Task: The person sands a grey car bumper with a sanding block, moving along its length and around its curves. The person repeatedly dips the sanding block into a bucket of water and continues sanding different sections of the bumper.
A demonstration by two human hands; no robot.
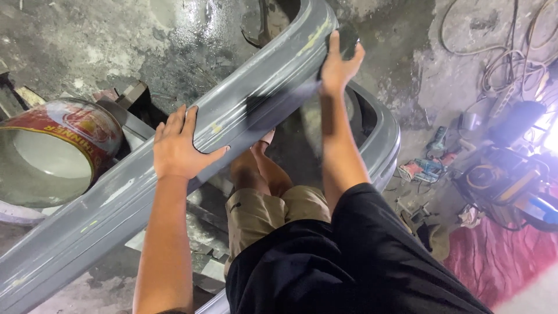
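A long grey primed car body panel runs diagonally from lower left to top centre. My left hand lies flat on its upper edge, fingers spread, steadying it. My right hand is farther up the panel, gripping a small dark sanding pad pressed against the panel's surface. A wet dark smear shows on the panel between my hands. My legs in tan shorts are below the panel.
A red-labelled metal can with pale liquid stands at the left. A second grey curved panel lies behind. Cables, power tools and a bright lamp clutter the right. A red cloth lies lower right. The concrete floor is wet.
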